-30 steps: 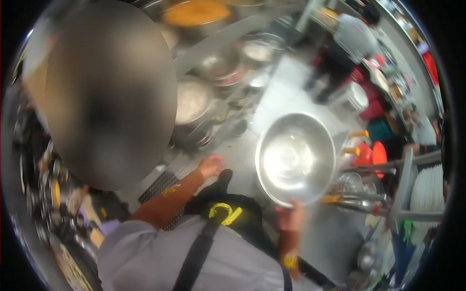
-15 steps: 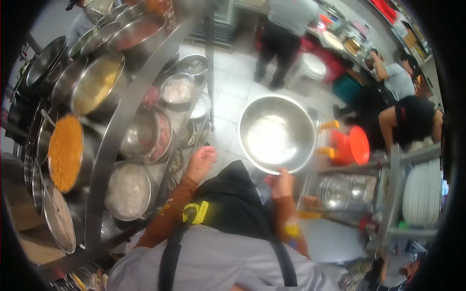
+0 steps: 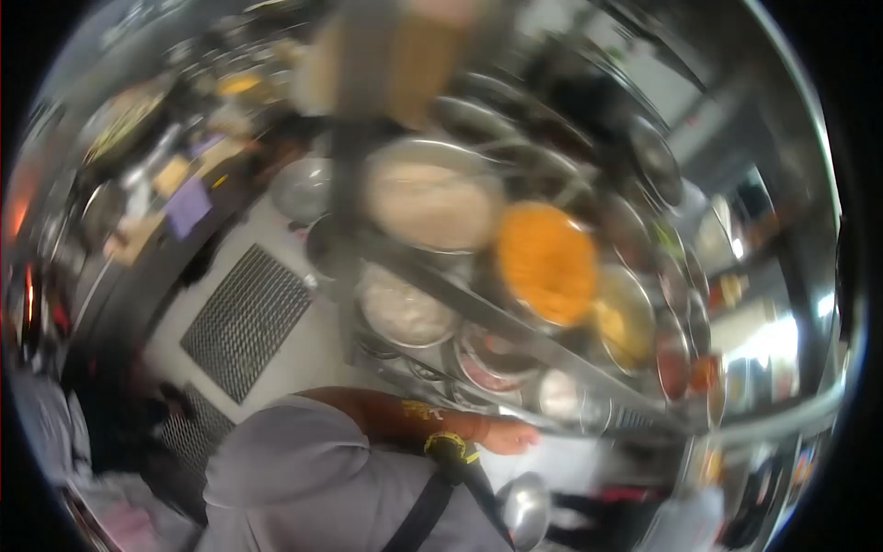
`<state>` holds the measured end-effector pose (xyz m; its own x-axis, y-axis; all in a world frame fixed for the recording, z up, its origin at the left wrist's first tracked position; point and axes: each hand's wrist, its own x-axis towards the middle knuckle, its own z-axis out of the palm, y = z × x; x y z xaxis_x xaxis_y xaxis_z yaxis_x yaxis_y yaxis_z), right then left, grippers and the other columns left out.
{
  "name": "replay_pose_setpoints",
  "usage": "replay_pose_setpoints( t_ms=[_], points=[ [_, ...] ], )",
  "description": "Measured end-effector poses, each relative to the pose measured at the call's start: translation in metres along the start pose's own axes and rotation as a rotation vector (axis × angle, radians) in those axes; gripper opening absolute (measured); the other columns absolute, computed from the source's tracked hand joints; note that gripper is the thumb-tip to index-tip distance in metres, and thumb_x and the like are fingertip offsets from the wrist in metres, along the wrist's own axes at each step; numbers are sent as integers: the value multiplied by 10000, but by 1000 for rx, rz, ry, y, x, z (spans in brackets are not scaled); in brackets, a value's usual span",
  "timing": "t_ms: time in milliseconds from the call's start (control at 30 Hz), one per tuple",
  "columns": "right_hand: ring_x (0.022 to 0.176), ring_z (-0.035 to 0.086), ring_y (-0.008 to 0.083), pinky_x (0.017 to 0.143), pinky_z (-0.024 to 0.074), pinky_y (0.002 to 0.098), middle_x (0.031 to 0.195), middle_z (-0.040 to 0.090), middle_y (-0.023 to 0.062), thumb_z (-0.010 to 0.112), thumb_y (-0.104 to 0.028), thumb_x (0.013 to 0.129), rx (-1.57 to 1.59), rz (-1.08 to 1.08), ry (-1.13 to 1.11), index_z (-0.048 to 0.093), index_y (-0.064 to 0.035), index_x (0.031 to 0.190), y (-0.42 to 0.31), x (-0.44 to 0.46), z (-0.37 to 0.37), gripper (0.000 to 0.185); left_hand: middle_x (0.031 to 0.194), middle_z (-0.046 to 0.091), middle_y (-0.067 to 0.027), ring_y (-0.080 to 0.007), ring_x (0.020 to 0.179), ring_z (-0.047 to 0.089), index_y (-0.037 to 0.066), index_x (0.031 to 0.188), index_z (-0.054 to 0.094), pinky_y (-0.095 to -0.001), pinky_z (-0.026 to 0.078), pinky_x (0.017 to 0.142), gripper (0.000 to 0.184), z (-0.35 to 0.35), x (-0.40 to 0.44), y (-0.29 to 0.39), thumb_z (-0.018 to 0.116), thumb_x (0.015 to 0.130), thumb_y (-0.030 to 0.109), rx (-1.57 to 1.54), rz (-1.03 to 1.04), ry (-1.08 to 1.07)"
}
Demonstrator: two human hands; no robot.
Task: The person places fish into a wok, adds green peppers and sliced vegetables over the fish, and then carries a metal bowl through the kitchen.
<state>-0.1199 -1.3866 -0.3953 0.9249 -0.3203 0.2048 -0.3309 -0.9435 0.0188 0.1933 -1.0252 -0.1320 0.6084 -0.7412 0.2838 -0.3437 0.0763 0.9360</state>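
Observation:
My left hand (image 3: 509,437) reaches out at the lower middle, slightly blurred, with its fingers loosely extended and nothing visible in them. It is nearest to the shelf rack's lower edge, below a bowl of white food (image 3: 558,394). A large shiny metal bowl (image 3: 526,511) shows in part at the bottom, past the apron strap. My right hand is out of view. On the rack, a metal bowl heaped with orange food (image 3: 547,264) stands beside a bowl of beige food (image 3: 432,202). Beneath these sits a bowl of whitish food (image 3: 407,308).
The metal rack rail (image 3: 441,285) crosses the middle, with several more bowls behind it. Dark perforated mats (image 3: 248,322) lie on the floor at left. A cluttered counter with a purple item (image 3: 188,208) runs along the left. Another person (image 3: 101,442) is at the lower left edge.
My view has swung left toward the rack and the aisle behind it. The large metal bowl has moved to the bottom edge, and my right hand has left the view.

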Motion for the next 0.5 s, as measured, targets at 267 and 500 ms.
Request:
replay_pose_setpoints(
  t_ms=[267,500],
  points=[
    [814,638,302,667,540,441,936,619,159,638,-298,837,1323,707,-504,559,0,981,-244,161,-82,340,922,671,-77,-106,819,629,0,1163,592,-259,493,652,264,-128,-195,68,590,975,185,-559,-64,180],
    [787,640,308,644,544,452,937,618,167,610,-277,842,1287,701,-598,552,-1,1009,-339,148,-129,328,835,692,-80,-146,735,655,5,1056,653,-278,513,638,313,-234,-367,79,566,978,295,-681,-157,381]
  ],
)
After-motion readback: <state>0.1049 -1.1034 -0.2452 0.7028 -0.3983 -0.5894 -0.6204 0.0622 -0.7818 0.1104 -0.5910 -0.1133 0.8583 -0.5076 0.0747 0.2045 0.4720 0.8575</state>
